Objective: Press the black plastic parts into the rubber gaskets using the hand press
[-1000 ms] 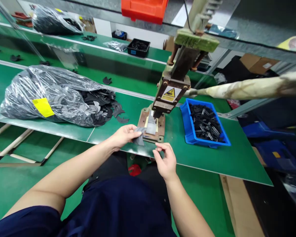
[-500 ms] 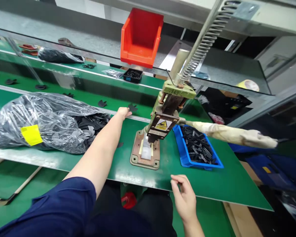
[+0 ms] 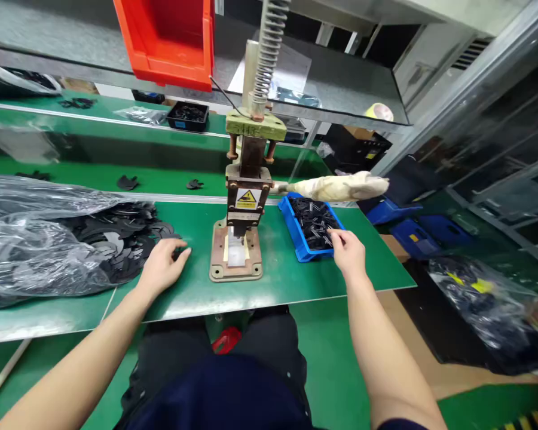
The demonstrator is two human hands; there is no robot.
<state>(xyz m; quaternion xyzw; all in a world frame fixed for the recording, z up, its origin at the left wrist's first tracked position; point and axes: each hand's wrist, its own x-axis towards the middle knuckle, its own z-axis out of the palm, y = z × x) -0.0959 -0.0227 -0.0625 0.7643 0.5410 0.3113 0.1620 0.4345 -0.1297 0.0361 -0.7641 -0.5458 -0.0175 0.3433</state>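
A small hand press (image 3: 242, 197) stands on the green table (image 3: 287, 275), its wrapped lever (image 3: 341, 186) pointing right. My left hand (image 3: 161, 269) rests on the table at the edge of a pile of flat black parts (image 3: 121, 239) that spill from a clear plastic bag (image 3: 36, 239); its fingertips touch one black piece. My right hand (image 3: 347, 251) reaches into the near corner of a blue tray (image 3: 298, 239) filled with small black parts (image 3: 316, 218), fingers pinched at them. The press base plate (image 3: 235, 260) holds a pale block.
A red bin (image 3: 170, 36) hangs on the shelf above. A black tray (image 3: 187, 115) and loose black pieces lie on the rear green shelf. Blue bins (image 3: 412, 233) and bagged parts (image 3: 484, 298) sit on the floor at right.
My left hand came back from the far edge of the table to the black parts pile. My right hand moved from the near table edge to the blue tray. The view swung right.
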